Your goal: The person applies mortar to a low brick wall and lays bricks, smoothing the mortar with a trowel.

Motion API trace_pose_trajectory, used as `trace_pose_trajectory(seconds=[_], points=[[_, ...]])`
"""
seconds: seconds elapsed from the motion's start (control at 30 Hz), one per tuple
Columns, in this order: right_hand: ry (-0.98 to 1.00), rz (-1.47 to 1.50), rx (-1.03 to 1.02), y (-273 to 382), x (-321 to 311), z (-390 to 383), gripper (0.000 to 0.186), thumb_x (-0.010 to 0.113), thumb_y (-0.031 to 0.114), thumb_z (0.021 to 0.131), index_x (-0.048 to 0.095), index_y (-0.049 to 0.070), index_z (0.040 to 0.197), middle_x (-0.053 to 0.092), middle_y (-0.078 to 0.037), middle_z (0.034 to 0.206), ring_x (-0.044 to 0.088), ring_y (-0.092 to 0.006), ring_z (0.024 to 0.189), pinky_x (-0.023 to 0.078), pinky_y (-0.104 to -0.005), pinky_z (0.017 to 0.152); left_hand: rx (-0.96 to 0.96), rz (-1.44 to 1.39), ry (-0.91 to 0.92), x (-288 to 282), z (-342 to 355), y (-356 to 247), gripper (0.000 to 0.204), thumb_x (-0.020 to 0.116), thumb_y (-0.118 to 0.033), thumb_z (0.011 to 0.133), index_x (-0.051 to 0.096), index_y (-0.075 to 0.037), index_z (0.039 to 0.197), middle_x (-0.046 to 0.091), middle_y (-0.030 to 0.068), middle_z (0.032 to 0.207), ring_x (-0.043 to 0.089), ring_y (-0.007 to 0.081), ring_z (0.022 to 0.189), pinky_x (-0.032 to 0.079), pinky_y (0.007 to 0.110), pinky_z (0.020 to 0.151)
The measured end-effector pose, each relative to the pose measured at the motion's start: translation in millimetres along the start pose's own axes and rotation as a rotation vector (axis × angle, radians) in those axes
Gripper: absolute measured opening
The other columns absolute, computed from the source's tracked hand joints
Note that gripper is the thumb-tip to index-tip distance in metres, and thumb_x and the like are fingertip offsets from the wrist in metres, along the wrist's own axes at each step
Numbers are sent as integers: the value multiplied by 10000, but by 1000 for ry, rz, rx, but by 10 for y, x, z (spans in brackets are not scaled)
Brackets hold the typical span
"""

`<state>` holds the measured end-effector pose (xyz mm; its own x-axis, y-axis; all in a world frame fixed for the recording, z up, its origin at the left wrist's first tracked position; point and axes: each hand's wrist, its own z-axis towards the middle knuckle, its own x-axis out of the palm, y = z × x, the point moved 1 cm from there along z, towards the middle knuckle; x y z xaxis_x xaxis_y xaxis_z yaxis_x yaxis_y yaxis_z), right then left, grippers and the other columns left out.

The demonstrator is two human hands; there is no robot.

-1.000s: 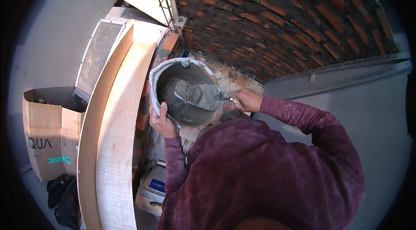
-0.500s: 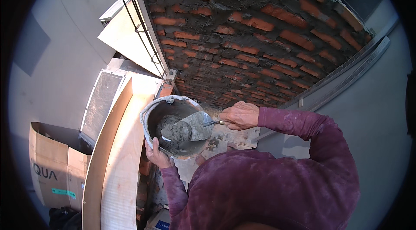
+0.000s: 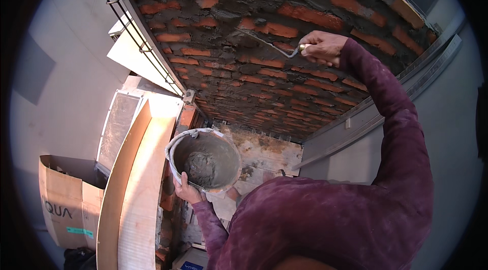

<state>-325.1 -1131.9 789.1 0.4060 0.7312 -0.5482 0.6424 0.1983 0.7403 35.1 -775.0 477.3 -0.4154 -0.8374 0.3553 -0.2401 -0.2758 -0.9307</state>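
My left hand (image 3: 187, 188) grips the rim of a mortar bucket (image 3: 230, 144), its thumb over the edge. Wet grey mortar (image 3: 201, 167) lies in the bottom of the bucket. Raised in front of the brick wall (image 3: 311, 17), my right hand (image 3: 323, 48) is closed round the handle of a trowel (image 3: 291, 55). The trowel's thin blade is seen edge-on and lies close against the wall's face; whether mortar is on it I cannot tell. Grey mortar fills the joints and smears over many of the orange bricks.
Left of the bucket stands a curved plywood board (image 3: 140, 188) on a low brick edge. A cardboard box (image 3: 71, 204) is at the far left. Steel rebar (image 3: 133, 31) rises beside the wall. Wooden planks (image 3: 269, 150) form the footing below; a long rail (image 3: 406, 89) runs at right.
My right hand has lifted the trowel out of the bucket, up and to the right, to the wall. Less mortar shows in the bucket. My left hand still holds the rim.
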Motion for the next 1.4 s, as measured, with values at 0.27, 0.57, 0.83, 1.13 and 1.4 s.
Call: trace_pose_trajectory(seconds=[0.27,0.57,0.83,1.13,1.4], points=[[-153,-424,-174,75,-209,-567,283,573,281,897,574,-1,916,483,-10,643,483,-132,554,404,-294,530,-56,24,75,503,-267,-71,348,622,-28,869,588,51,1206,630,83,1122,602,170,951,484,306,867],[-153,-555,-132,-164,7,513,334,558,300,876,606,-6,1000,570,-111,756,556,-211,618,444,-368,583,-109,50,125,331,-83,200,354,620,-14,858,596,52,1204,636,78,1116,597,171,965,459,298,893],[-376,-803,-201,52,-167,-431,196,580,209,841,575,14,860,619,-135,792,612,-316,698,452,-437,619,-52,124,110,90,-11,163,366,630,-19,847,602,62,1203,636,61,1099,585,149,958,446,278,886],[-412,-1013,-490,835,528,-720,224,651,222,831,542,56,936,605,-130,793,615,-346,736,468,-453,635,14,167,9,-63,51,-203,318,637,-10,819,647,64,1129,649,54,1029,595,146,882,469,281,817],[390,-304,-623,1590,965,229,373,564,401,960,581,40,869,520,25,662,505,-89,560,403,-267,497,60,196,36,-420,156,105,381,630,-6,852,582,59,1224,631,91,1120,608,190,959,481,306,873]])
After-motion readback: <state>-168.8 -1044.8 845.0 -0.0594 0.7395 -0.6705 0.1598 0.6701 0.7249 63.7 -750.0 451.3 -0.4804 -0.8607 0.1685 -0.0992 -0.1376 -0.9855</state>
